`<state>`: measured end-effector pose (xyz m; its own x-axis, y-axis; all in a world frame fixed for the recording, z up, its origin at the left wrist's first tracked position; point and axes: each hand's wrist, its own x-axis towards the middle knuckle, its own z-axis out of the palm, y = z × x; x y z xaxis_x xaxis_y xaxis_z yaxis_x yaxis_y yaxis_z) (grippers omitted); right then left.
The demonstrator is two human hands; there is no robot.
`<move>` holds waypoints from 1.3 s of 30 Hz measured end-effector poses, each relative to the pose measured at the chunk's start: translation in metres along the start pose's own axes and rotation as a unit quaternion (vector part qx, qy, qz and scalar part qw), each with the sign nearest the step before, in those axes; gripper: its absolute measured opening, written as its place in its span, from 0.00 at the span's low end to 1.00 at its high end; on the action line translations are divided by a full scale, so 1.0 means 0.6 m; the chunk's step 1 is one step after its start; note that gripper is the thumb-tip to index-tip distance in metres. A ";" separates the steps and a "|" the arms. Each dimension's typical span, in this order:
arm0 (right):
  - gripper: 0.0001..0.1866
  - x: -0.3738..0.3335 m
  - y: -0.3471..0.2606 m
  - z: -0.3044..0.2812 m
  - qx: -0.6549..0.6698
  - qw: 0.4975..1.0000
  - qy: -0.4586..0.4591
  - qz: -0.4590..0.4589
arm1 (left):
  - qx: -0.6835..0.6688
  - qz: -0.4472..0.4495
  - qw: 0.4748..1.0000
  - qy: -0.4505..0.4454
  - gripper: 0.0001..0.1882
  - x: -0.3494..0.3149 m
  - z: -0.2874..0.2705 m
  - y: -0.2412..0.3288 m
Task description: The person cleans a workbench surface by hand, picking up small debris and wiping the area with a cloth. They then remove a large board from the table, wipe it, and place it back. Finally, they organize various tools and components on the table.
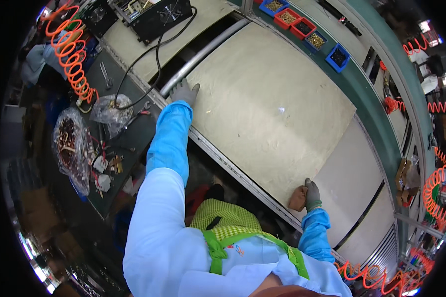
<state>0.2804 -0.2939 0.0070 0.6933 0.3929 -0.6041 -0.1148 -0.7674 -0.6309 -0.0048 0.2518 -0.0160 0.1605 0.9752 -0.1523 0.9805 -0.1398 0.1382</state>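
At the far left an orange coiled hose (70,54) hangs over a dark side bench (115,148), where clear bags (70,143) of small parts and loose bits lie within arm's reach. A black cable (148,59) runs from the bench up to a black box with a fan (161,15) sitting on the next board (134,44) up the line, so the box looks to be powered from that side

The left hand (184,92), in a grey glove, lies flat with its fingers spread on the far left corner of the large tan board (267,109), right by the grey rail (203,54) that crosses there. It holds nothing; the flat palm seems to steady or shift the board. The blue sleeve (169,143) stretches out almost straight, since that corner lies well away from the body

The board rests on the conveyor frame (233,166), filling the middle of the view, its top bare but for a few specks. The right hand (311,194), also gloved, sits at the near right corner, fingers curled over the edge beside a brown rag (298,198); whether it pinches the rag or only the board edge I cannot tell. With a hand at opposite corners, the board is held square

Beyond it, blue and red bins (302,27) of small fasteners line a green shelf (366,94), near enough to reach. More orange hoses (438,185) hang at the right
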 end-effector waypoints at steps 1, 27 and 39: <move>0.24 0.001 -0.002 0.004 -0.005 1.000 0.006 -0.001 | -0.007 -0.010 1.000 -0.024 0.40 0.012 -0.003 0.010; 0.38 0.070 0.048 -0.122 0.084 0.970 0.097 0.204 | -0.068 0.133 0.982 -0.119 0.25 -0.161 -0.066 -0.102; 0.33 0.060 -0.039 -0.299 -0.077 0.984 0.137 -0.080 | -0.407 -0.317 0.851 -0.097 0.43 -0.684 -0.058 -0.203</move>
<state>0.4356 -0.3527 0.0871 0.8619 0.3801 -0.3357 0.1064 -0.7828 -0.6131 -0.1942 -0.1253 0.0636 -0.2791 0.7525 -0.5966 0.4856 0.6466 0.5884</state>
